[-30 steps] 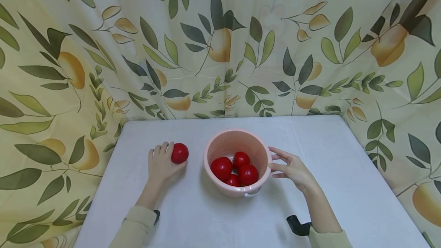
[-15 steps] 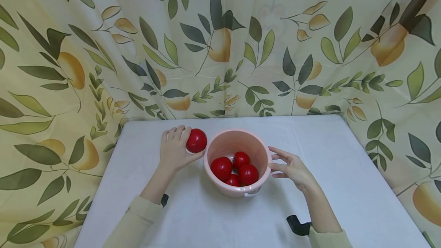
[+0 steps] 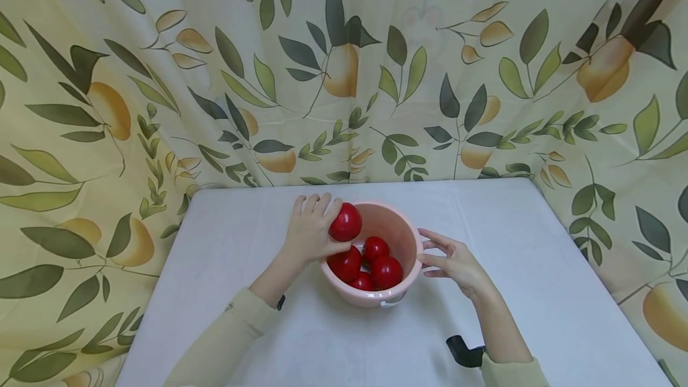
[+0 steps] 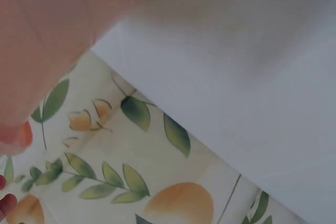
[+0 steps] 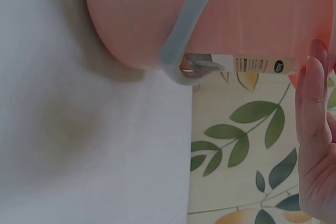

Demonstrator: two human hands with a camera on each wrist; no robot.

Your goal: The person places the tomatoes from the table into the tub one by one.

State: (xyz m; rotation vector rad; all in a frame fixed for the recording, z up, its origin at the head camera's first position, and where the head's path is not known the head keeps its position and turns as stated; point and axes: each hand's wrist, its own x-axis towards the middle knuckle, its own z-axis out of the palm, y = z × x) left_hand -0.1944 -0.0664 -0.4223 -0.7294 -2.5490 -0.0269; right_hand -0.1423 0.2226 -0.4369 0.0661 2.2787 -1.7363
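Observation:
A pink bucket (image 3: 400, 220) with a light grey handle (image 5: 181, 30) stands upright on the white table. Inside it lie several glossy red round fruits (image 3: 387, 272) that look like tomatoes. My left hand (image 3: 307, 233) pinches another red fruit (image 3: 346, 222) between thumb and fingers, above the bucket's left rim. At the opposite side, the fingertips of my right hand (image 3: 457, 264) touch the outer wall near the rim, the fingers fairly straight. In the left wrist view a pinkish surface fills the upper left, too close to tell apart; the held fruit is mostly hidden there.
The white table (image 3: 269, 339) ends at a back edge, behind which hangs a curtain (image 3: 215, 106) with leaves and orange fruit on it. A black wrist mount (image 3: 464, 352) sticks out beside the right forearm. A printed label (image 5: 257, 65) shows by the bucket's wall.
My left hand has carried the red fruit rightward from the left part of the table to over the bucket's left rim. The right hand and the bucket have stayed where they were.

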